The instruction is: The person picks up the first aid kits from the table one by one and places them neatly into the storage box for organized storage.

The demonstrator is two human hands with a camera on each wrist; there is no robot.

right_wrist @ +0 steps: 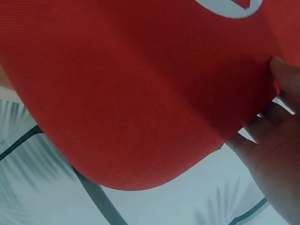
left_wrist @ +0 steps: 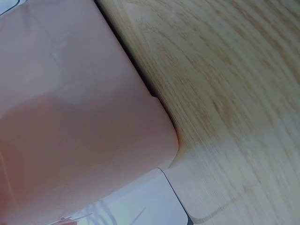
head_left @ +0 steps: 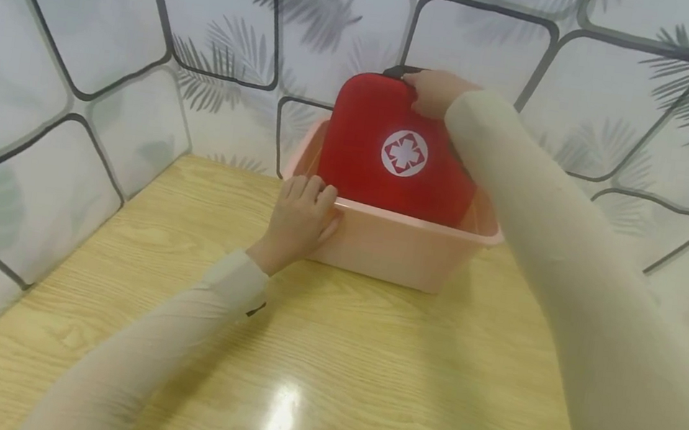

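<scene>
A red first-aid bag (head_left: 360, 144) with a white round cross emblem stands tilted inside a pink plastic bin (head_left: 388, 250). Its lower part is hidden behind the bin's front wall. My right hand (head_left: 435, 93) grips the bag's top edge beside a black handle (head_left: 394, 71). In the right wrist view, the thumb lies on the red front of the bag while the fingers go behind it. Over the bin's front rim, near its left end, curl the fingers of my left hand (head_left: 299, 220). The left wrist view is mostly filled by the bin's wall (left_wrist: 84, 108).
The bin rests on a wood-grain table (head_left: 326, 358), close to the back wall (head_left: 342, 33). That wall and the left one carry a covering with dark rounded outlines and grey leaves. A small dark piece (head_left: 256, 309) shows beside the left cuff.
</scene>
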